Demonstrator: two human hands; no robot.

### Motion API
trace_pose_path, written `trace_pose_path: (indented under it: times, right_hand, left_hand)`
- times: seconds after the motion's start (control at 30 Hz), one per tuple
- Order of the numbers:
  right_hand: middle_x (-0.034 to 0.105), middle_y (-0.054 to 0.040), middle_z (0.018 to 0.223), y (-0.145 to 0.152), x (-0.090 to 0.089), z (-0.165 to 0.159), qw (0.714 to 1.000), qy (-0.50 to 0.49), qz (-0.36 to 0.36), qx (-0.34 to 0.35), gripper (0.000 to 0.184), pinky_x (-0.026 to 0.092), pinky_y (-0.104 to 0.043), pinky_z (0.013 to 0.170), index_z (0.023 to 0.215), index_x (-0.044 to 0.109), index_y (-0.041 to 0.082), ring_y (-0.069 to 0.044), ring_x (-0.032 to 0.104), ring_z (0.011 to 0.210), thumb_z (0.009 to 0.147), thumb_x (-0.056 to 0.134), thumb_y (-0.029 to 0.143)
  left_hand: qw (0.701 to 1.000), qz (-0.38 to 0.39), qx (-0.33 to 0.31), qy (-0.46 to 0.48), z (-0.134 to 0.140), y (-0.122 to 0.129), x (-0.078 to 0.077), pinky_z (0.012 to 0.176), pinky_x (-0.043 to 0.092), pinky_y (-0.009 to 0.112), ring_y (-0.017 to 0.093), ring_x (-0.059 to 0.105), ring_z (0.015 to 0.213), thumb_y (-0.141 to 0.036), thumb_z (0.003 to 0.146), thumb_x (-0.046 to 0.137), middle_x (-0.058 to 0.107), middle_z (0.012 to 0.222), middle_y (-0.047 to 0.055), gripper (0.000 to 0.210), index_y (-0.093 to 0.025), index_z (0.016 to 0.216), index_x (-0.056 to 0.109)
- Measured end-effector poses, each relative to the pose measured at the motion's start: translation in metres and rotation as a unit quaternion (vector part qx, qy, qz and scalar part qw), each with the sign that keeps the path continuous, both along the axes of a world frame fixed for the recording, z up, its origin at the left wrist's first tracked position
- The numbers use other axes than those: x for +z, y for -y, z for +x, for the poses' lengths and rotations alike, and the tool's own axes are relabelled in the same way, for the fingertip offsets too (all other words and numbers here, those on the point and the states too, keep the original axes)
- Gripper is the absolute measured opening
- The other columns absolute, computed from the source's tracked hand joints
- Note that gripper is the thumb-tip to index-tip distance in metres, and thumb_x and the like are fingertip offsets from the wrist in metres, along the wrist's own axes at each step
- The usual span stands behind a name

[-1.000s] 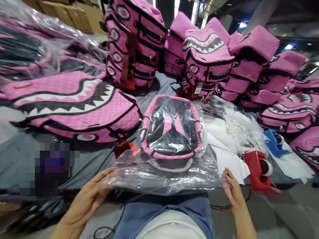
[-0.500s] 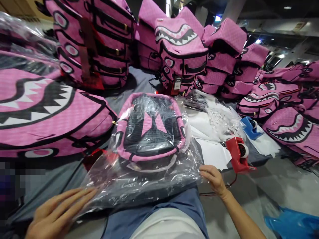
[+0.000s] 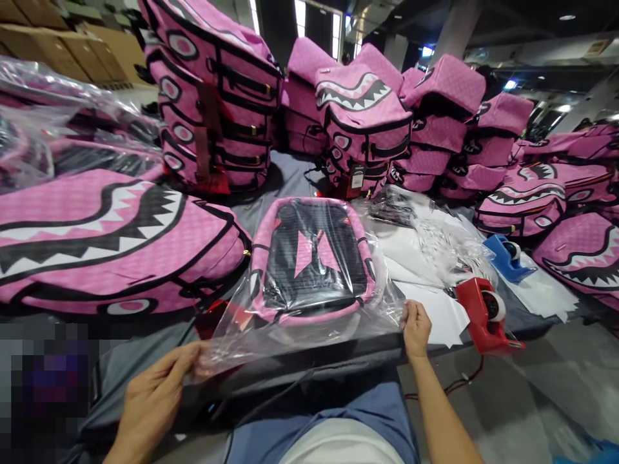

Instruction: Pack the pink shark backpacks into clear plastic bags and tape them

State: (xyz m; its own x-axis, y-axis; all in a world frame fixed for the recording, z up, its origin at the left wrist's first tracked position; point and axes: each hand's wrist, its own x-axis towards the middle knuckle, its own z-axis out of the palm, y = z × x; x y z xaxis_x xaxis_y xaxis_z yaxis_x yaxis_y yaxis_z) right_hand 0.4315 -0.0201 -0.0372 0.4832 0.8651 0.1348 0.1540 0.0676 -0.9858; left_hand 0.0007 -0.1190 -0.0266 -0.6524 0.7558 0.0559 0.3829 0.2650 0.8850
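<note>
We found the left hand (image 3: 155, 399) at lower left, fingers closed on the near edge of the clear bag (image 3: 300, 328). The right hand (image 3: 416, 330) pinched its right corner. The bagged pink backpack (image 3: 314, 258) lay mid-frame on the grey surface (image 3: 145, 361), a red tape dispenser (image 3: 486, 316) just right.

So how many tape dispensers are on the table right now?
2. A red tape dispenser sits at the table's near edge, just right of the right hand. A blue tape dispenser lies farther back to its right, on white sheets. Others may be hidden under the bags.
</note>
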Motion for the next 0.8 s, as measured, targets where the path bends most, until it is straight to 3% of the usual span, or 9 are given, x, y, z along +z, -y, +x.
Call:
trace_pose_path:
  times: [0.07, 0.13, 0.2, 0.27, 0.37, 0.43, 0.53, 0.67, 0.8]
  right_hand:
    - [0.043, 0.0082, 0.053, -0.006, 0.000, -0.001, 1.000, -0.002, -0.019, 0.009, 0.058, 0.032, -0.023, 0.039, 0.085, 0.059, 0.019, -0.010, 0.038, 0.043, 0.077, 0.057, 0.077]
    - [0.043, 0.0085, 0.053, -0.007, -0.001, 0.000, 1.000, -0.004, -0.024, 0.016, 0.059, 0.031, -0.023, 0.039, 0.086, 0.059, 0.019, -0.010, 0.039, 0.042, 0.078, 0.057, 0.077]
    - [0.044, 0.0086, 0.054, -0.006, 0.000, 0.001, 1.000, -0.005, -0.015, 0.025, 0.059, 0.030, -0.022, 0.038, 0.087, 0.059, 0.019, -0.009, 0.038, 0.041, 0.079, 0.057, 0.077]
    - [0.045, 0.0087, 0.054, -0.003, 0.001, 0.002, 0.999, -0.005, -0.005, 0.034, 0.059, 0.030, -0.022, 0.038, 0.086, 0.059, 0.019, -0.008, 0.038, 0.040, 0.079, 0.057, 0.078]
    - [0.046, 0.0085, 0.054, -0.001, 0.002, 0.003, 0.999, -0.005, -0.001, 0.032, 0.060, 0.032, -0.022, 0.037, 0.085, 0.059, 0.020, -0.009, 0.040, 0.040, 0.078, 0.058, 0.079]
    - [0.047, 0.0083, 0.054, -0.001, 0.002, 0.003, 1.000, -0.007, 0.000, 0.027, 0.061, 0.033, -0.022, 0.037, 0.085, 0.059, 0.020, -0.009, 0.041, 0.039, 0.078, 0.057, 0.080]
    - [0.047, 0.0080, 0.055, -0.002, 0.000, 0.004, 0.999, -0.006, 0.005, 0.032, 0.060, 0.031, -0.023, 0.036, 0.086, 0.058, 0.020, -0.009, 0.043, 0.039, 0.080, 0.055, 0.080]
    - [0.047, 0.0076, 0.054, -0.001, -0.003, 0.004, 0.999, 0.000, 0.009, 0.036, 0.058, 0.031, -0.024, 0.037, 0.086, 0.058, 0.021, -0.010, 0.043, 0.039, 0.083, 0.052, 0.079]
    - [0.047, 0.0073, 0.053, -0.001, -0.004, 0.005, 0.999, 0.037, 0.017, 0.021, 0.058, 0.034, -0.024, 0.039, 0.085, 0.058, 0.021, -0.011, 0.043, 0.039, 0.086, 0.046, 0.078]
  left_hand:
    - [0.999, -0.010, -0.028, -0.035, 0.001, -0.009, -0.003, 0.075, 0.059, 0.037, 0.026, 0.071, 0.071, -0.095, 0.057, 0.052, 0.078, 0.073, 0.000, 0.077, -0.025, 0.079, 0.076]
    - [0.987, 0.027, -0.037, -0.156, 0.011, -0.015, 0.000, 0.085, 0.055, 0.041, 0.029, 0.071, 0.087, -0.085, 0.076, 0.044, 0.079, 0.096, 0.006, 0.072, -0.023, 0.097, 0.075]
    - [0.945, 0.108, -0.067, -0.303, 0.032, -0.021, 0.009, 0.098, 0.046, 0.046, 0.030, 0.067, 0.102, -0.067, 0.091, 0.041, 0.075, 0.112, 0.012, 0.059, -0.020, 0.111, 0.070]
    - [0.887, 0.168, -0.160, -0.398, 0.062, -0.030, 0.020, 0.106, 0.037, 0.049, 0.030, 0.063, 0.110, -0.055, 0.096, 0.046, 0.073, 0.115, 0.013, 0.046, -0.020, 0.117, 0.066]
    - [0.835, 0.178, -0.294, -0.429, 0.106, -0.046, 0.035, 0.110, 0.030, 0.051, 0.031, 0.057, 0.119, -0.052, 0.090, 0.063, 0.070, 0.116, 0.011, 0.036, -0.022, 0.111, 0.064]
    - [0.835, 0.160, -0.342, -0.401, 0.123, -0.055, 0.038, 0.108, 0.032, 0.049, 0.031, 0.053, 0.122, -0.049, 0.086, 0.069, 0.067, 0.118, 0.012, 0.032, -0.021, 0.101, 0.062]
    - [0.845, 0.134, -0.385, -0.347, 0.128, -0.059, 0.035, 0.102, 0.037, 0.048, 0.030, 0.051, 0.122, -0.044, 0.089, 0.067, 0.065, 0.120, 0.010, 0.023, -0.023, 0.090, 0.059]
    - [0.861, 0.118, -0.388, -0.308, 0.116, -0.054, 0.037, 0.098, 0.038, 0.048, 0.028, 0.052, 0.116, -0.040, 0.097, 0.054, 0.067, 0.117, 0.007, 0.019, -0.025, 0.088, 0.062]
    - [0.854, 0.112, -0.396, -0.318, 0.113, -0.065, 0.049, 0.097, 0.035, 0.047, 0.026, 0.055, 0.109, -0.036, 0.100, 0.048, 0.072, 0.103, 0.004, 0.023, -0.026, 0.089, 0.066]
